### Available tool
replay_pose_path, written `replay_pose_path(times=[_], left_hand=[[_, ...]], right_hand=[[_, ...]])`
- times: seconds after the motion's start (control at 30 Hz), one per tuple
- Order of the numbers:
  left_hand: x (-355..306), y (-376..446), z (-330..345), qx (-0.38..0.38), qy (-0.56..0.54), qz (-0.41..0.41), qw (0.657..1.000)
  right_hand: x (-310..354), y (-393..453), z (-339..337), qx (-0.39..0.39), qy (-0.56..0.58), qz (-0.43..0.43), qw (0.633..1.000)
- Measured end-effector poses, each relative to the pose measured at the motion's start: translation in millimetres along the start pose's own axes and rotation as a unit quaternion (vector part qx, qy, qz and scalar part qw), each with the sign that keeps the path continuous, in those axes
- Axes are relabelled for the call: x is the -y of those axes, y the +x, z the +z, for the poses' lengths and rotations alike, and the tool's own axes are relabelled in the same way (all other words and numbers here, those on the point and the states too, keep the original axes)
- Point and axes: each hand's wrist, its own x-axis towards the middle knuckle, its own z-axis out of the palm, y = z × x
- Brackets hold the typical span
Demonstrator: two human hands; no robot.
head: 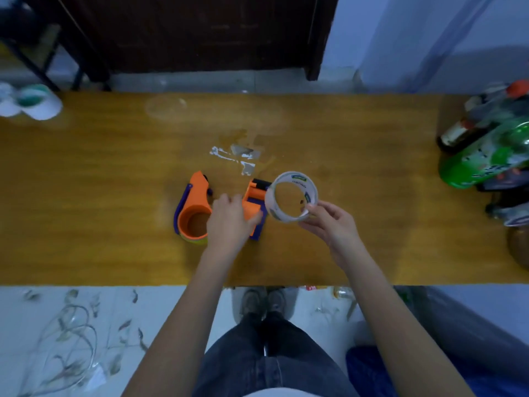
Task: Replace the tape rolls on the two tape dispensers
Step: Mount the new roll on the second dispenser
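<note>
Head view: tape roll (291, 196) between right fingers (310, 208).

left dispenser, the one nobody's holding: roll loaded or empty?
Looks empty. The left dispenser lies on the table with its round orange holder open, and wood tone shows through the ring. A yellowish edge underneath is unclear.

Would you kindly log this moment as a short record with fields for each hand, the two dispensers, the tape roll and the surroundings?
left hand: grips the right dispenser on the table
right hand: pinches the tape roll, lifted beside that dispenser
left dispenser: orange and purple, lying untouched, its ring holds no roll
tape roll: clear tape, printed core, not yet mounted
table marks: torn tape scraps behind the dispensers
far right: bottles at the table end
</note>
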Motion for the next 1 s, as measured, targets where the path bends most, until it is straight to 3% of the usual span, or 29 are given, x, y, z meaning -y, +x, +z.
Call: replay_pose_path(times=[0.1, 0.17, 0.37, 0.53, 0.6, 0.67, 0.77, 1.0], left_hand=[[-13.4, -0.9, 10.3, 0.009, 0.092, -0.018, 0.996], [-16.8, 0.0, 11.3, 0.005, 0.086, -0.036, 0.996], [-8.3, 5.5, 6.7, -0.015, -0.010, -0.041, 0.999], [5.4, 2.7, 4.7, 0.014, -0.190, -0.081, 0.978], [11.5, 0.0, 10.8, 0.051, -0.299, -0.112, 0.946], [13.9, -4.0, 16.7, 0.086, -0.411, -0.167, 0.892], [17.5, -7.6, 25.3, 0.112, -0.506, -0.233, 0.823], [32.9, -9.9, 38.5, 0.154, -0.588, -0.263, 0.749]], right_hand=[[-0.4, 2.5, -1.4, 0.007, 0.018, 0.018, 1.000], [-3.3, 1.7, -1.3, 0.014, 0.024, 0.026, 0.999], [-10.7, 0.2, -0.1, 0.023, 0.028, 0.041, 0.998], [-12.8, -1.6, 11.2, 0.054, 0.038, 0.056, 0.996], [-13.0, -3.8, 18.2, 0.064, 0.037, 0.059, 0.996], [-14.6, -5.6, 24.1, 0.079, 0.021, 0.053, 0.995], [-19.0, -6.9, 30.9, 0.092, -0.014, 0.053, 0.994], [-25.2, -3.2, 30.6, 0.068, -0.120, 0.037, 0.990]])
